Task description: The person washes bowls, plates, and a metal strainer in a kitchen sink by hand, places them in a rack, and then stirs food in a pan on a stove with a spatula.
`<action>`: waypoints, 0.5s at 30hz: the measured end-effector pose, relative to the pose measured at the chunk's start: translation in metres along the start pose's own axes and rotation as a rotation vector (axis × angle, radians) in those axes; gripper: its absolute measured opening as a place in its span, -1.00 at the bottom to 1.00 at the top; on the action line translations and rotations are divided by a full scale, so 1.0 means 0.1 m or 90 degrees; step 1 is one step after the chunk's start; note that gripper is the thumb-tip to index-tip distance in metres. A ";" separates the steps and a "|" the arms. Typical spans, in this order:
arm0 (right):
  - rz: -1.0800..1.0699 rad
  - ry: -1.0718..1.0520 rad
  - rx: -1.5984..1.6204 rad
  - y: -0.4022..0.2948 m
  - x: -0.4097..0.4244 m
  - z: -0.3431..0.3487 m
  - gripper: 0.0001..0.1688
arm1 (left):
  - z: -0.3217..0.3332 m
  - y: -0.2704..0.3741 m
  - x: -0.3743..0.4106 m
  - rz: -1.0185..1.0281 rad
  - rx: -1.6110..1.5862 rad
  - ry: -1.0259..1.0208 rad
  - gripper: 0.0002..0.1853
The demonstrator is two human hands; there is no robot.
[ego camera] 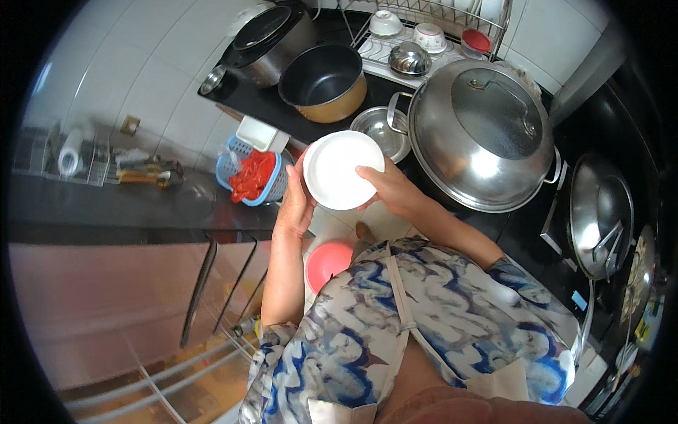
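Observation:
Between both hands I hold a round white dish (pixel 341 172), its pale face turned up towards me. My left hand (pixel 297 204) supports its left rim, with the thumb raised along the side and the other fingers hidden behind it. My right hand (pixel 391 183) grips the right edge, thumb on the upper face and fingers beneath. Just behind the dish, a shallow stainless steel bowl (pixel 378 127) rests on the black counter. To the right of it stands a large steel wok with a domed lid (pixel 479 138) that has a glass window.
A deep pot (pixel 326 85) and a lidded cooker (pixel 270 45) stand at the back. Bowls sit under a wire dish rack (pixel 424 5). A blue basket (pixel 265 188) holds red plastic bags. On the floor lies a pink basin (pixel 326 265). A steel pan (pixel 598 212) is at right.

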State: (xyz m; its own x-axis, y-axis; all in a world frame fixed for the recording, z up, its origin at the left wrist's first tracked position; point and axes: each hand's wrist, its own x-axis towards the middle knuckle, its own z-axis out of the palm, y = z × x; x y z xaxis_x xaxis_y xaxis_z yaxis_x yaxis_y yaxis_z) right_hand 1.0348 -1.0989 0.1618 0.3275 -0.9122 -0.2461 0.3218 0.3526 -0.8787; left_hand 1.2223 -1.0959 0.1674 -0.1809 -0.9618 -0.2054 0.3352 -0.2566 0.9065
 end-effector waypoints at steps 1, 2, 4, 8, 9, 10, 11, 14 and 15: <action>-0.006 -0.002 0.025 -0.03 0.06 -0.02 -0.42 | -0.03 0.09 0.16 -0.015 0.010 -0.036 -0.16; -0.014 -0.004 0.049 -0.07 0.12 -0.02 -0.43 | -0.01 0.18 0.32 -0.002 0.025 -0.036 -0.20; -0.037 0.011 0.063 -0.23 0.24 -0.22 -0.43 | 0.09 0.22 0.79 0.026 0.064 -0.062 -0.24; -0.140 0.133 0.106 -0.27 0.58 -0.09 -0.45 | 0.00 0.51 1.36 0.070 0.199 -0.060 -0.44; -0.164 0.166 0.106 -0.24 0.67 -0.01 -0.46 | -0.11 0.57 1.42 0.078 0.231 -0.062 -0.48; -0.169 0.199 0.109 -0.20 0.71 0.00 -0.46 | -0.13 0.63 1.44 0.074 0.250 -0.074 -0.54; -0.170 0.230 0.113 -0.18 0.78 -0.01 -0.46 | -0.14 0.70 1.50 0.071 0.215 -0.113 -0.54; -0.182 0.206 0.097 -0.71 1.27 -0.90 -0.48 | 0.39 0.72 2.23 0.101 0.286 -0.119 -0.53; -0.188 0.252 0.125 -0.76 1.40 -0.98 -0.39 | 0.42 0.78 2.33 0.103 0.323 -0.135 -0.54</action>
State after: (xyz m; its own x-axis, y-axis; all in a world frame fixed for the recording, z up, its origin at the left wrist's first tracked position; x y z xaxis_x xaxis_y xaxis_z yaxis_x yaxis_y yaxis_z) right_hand 0.9695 -1.2742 0.1538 -0.1505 -0.9742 -0.1681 0.5218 0.0662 -0.8505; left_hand 1.1676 -1.3365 0.2061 -0.3637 -0.9313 -0.0185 -0.1018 0.0200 0.9946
